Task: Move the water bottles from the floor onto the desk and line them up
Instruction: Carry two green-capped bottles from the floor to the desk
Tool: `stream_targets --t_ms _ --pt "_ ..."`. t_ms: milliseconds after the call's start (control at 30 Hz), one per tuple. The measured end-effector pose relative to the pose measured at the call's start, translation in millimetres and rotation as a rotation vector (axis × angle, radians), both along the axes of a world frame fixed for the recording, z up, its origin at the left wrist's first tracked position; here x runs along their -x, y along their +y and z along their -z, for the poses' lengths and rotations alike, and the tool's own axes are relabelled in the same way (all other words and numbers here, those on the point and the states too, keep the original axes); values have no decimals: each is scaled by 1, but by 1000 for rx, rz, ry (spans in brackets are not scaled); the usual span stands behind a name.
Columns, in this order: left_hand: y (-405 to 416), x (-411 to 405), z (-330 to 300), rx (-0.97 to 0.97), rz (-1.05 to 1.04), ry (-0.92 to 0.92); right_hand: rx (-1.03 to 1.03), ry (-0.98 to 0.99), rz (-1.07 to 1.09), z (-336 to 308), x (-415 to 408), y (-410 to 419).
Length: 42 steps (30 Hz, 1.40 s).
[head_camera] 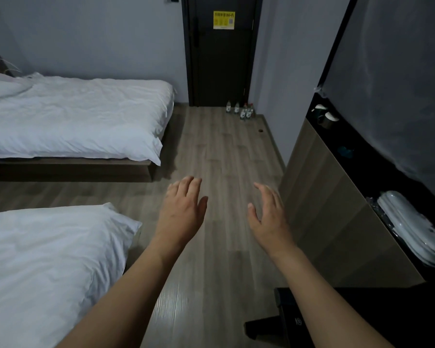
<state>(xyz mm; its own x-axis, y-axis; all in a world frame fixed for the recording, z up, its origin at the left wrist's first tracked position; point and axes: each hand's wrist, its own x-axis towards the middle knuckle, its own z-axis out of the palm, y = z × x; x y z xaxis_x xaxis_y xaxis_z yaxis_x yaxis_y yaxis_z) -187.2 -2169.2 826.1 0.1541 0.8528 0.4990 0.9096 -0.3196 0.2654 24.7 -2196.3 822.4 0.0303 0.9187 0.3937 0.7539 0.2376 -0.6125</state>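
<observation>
I've got both hands out in front over the wood floor (221, 156), nothing in either. Left hand (181, 209) is palm-down, fingers spread loose, thumb out to the right; released, no contact w/ anything. Right hand (269, 217) is tilted a bit on edge, fingers slack and apart, also released. The two hands sit near each other w/ a gap of bare floor btwn them.

The water bottles (241, 110) are far off, standing upright on the floor in a small cluster at the foot of the dark door (221, 66), toward its right side & close to the right wall corner. I count approx 5 but they're too small to be sure; a couple have reddish caps. Well apart from both hands.

The desk (337, 197) runs along the right side, light wood side panel facing me, dark top. On it: two cups (325, 116) at the far end, a stack of white plates (409, 229) in plastic wrap nearer me. No bottles on it yet.

Left side: far bed (73, 116) and near bed (48, 259), both w/ white linen. Yellow Wi-Fi sign (224, 20) on the door.
</observation>
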Motion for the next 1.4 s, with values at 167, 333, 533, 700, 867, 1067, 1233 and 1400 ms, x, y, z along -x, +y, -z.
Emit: stream_targets --t_ms 167,333,533,700,867,1067,1233,1400 --pt "46 -5 4 23 16 19 -22 12 16 3 -4 43" --pt "109 -17 12 49 29 25 8 12 22 16 -16 105" --pt "200 -28 5 94 25 89 11 11 23 18 -29 203" --pt "277 -36 -11 122 9 110 -13 24 32 10 -37 281" --pt "338 -35 -15 127 2 83 9 19 22 10 -34 343" --pt "417 -25 1 118 10 55 58 -4 -1 16 -22 421" --pt "509 -9 7 70 23 39 46 -45 10 14 -2 507" --pt "604 16 -3 39 54 46 29 -71 20 -9 17 601"
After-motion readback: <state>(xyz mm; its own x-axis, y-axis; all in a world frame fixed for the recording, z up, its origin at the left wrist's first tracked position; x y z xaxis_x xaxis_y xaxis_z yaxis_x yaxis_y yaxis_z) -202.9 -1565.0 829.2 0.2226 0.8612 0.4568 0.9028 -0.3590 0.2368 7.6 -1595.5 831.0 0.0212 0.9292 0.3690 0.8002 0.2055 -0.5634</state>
